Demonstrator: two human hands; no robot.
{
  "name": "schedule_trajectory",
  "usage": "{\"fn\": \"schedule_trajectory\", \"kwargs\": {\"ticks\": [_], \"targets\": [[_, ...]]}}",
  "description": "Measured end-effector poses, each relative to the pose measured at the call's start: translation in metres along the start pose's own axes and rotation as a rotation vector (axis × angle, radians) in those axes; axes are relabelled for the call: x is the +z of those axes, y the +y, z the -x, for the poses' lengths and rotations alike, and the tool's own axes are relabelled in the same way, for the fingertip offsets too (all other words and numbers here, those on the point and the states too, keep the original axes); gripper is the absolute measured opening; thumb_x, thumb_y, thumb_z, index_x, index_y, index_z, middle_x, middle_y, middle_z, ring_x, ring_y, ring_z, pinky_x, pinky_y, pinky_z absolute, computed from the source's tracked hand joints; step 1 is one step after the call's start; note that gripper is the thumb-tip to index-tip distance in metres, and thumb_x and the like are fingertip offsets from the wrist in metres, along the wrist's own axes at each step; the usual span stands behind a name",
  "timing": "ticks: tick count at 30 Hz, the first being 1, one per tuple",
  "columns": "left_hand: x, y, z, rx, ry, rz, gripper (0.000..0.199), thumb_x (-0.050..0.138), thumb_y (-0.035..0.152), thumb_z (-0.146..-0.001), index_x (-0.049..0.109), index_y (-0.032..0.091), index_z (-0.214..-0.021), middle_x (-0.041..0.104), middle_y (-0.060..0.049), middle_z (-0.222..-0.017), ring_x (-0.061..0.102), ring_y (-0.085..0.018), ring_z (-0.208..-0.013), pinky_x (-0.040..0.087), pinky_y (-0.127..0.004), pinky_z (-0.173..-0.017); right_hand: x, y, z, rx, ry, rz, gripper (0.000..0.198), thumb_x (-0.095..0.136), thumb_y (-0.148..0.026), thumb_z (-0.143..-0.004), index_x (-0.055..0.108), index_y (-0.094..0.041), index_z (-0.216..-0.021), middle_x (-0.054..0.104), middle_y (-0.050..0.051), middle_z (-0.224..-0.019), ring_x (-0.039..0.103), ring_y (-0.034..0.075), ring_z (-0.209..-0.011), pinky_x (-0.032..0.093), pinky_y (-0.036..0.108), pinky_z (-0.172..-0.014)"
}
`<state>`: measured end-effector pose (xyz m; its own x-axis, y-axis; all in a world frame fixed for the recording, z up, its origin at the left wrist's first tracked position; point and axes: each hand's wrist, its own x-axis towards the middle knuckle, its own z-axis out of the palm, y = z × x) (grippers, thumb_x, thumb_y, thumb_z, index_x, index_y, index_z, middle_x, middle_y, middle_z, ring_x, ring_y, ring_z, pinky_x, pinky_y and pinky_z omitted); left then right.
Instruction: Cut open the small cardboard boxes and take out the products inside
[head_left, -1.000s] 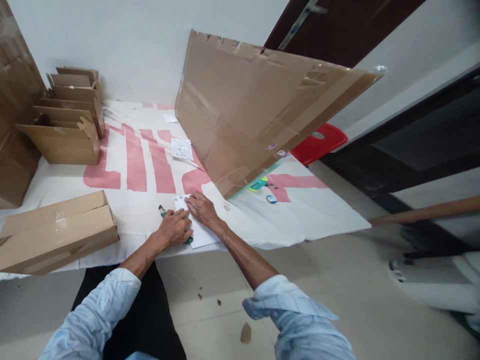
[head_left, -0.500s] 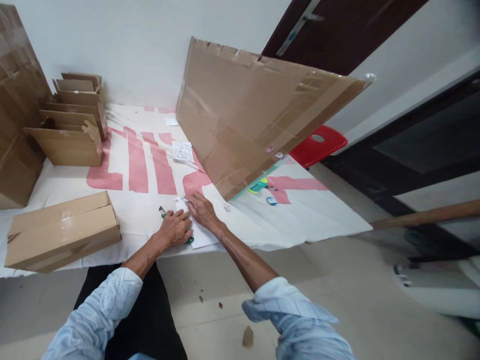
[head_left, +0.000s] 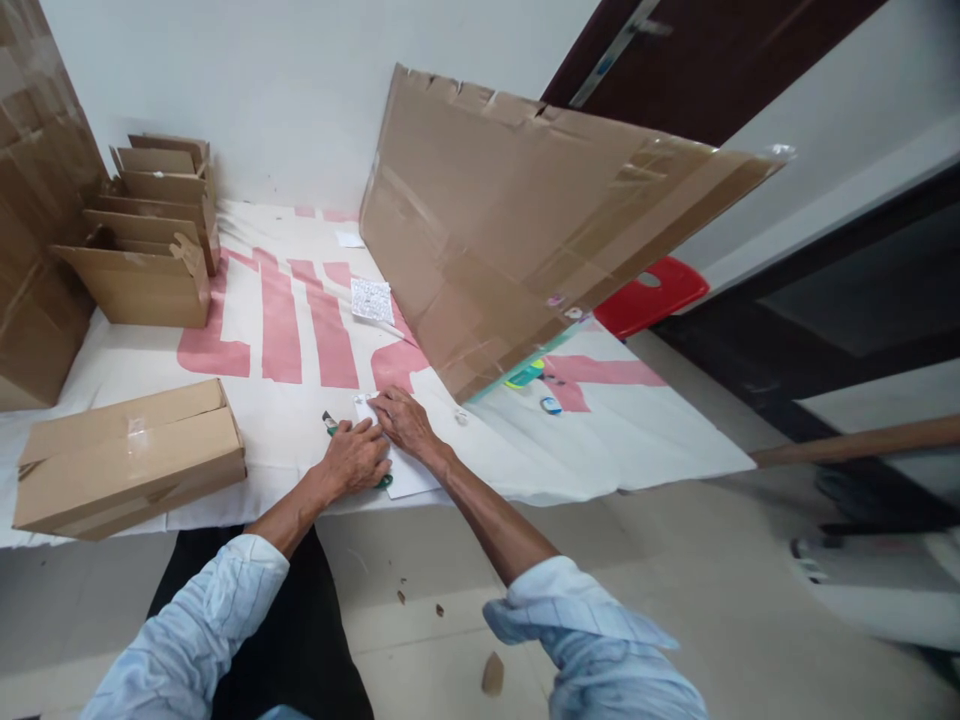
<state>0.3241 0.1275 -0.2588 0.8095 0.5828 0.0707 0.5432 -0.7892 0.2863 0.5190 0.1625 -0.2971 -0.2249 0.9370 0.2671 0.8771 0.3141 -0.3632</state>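
Observation:
My left hand [head_left: 352,460] lies over a green-handled knife [head_left: 330,423], probably a utility knife. Only the knife's two ends show past the hand. Its fingers are slightly apart and rest at the left edge of a white sheet of paper [head_left: 411,478], near the table's front edge. Beside it, my right hand [head_left: 407,422] is over the same sheet, fingers bent and fingertips drawn together near the far corner. Small dark marks show on that corner; what lies under the fingertips is hidden.
A closed cardboard box [head_left: 131,455] lies at left, with open boxes [head_left: 146,285] behind it. A large cardboard sheet [head_left: 517,230] leans across the table. A printed white square [head_left: 371,299], a tape roll [head_left: 551,405] and a red chair [head_left: 651,297] are farther off.
The view has shifted slightly, moving the table and boxes a little in the picture. Both hands keep nearly the same pose on the paper.

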Motion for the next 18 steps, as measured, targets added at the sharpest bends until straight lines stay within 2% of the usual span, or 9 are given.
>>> {"fn": "schedule_trajectory", "kwargs": {"ticks": [5,8,14,18], "targets": [[-0.001,0.0,0.0,0.0,-0.009,0.0,0.024,0.053,0.032,-0.105,0.071,0.018,-0.1,0.073,-0.014,-0.124,0.058,-0.032,-0.127,0.042,-0.05,-0.1,-0.003,0.0,-0.008,0.01,-0.031,-0.055,0.026,0.056,-0.016,-0.099,0.077,-0.025,-0.087,0.064,0.006,-0.089,0.06,0.021,-0.085,0.049,0.03,-0.076],[-0.003,0.0,0.001,0.005,-0.009,-0.004,0.024,0.053,0.032,-0.105,0.071,0.018,-0.1,0.072,-0.013,-0.126,0.058,-0.031,-0.127,0.042,-0.049,-0.099,-0.007,0.0,-0.013,0.023,-0.005,-0.113,0.025,0.056,-0.016,-0.096,0.079,-0.024,-0.09,0.064,0.005,-0.087,0.06,0.021,-0.08,0.05,0.03,-0.073],[-0.004,-0.001,0.002,0.022,0.0,0.004,0.023,0.053,0.031,-0.105,0.07,0.018,-0.096,0.071,-0.012,-0.126,0.06,-0.03,-0.123,0.042,-0.048,-0.098,-0.022,0.004,-0.001,0.081,0.177,-0.24,0.034,0.047,-0.02,-0.098,0.08,-0.022,-0.104,0.071,0.008,-0.095,0.064,0.023,-0.087,0.054,0.036,-0.083],[-0.001,-0.004,0.001,0.031,0.013,0.022,0.024,0.054,0.032,-0.105,0.071,0.017,-0.096,0.07,-0.013,-0.126,0.059,-0.031,-0.125,0.043,-0.048,-0.1,-0.029,0.007,0.023,0.163,0.322,-0.32,0.034,0.045,-0.028,-0.098,0.078,-0.02,-0.104,0.071,0.007,-0.097,0.064,0.02,-0.083,0.054,0.034,-0.079]]}}
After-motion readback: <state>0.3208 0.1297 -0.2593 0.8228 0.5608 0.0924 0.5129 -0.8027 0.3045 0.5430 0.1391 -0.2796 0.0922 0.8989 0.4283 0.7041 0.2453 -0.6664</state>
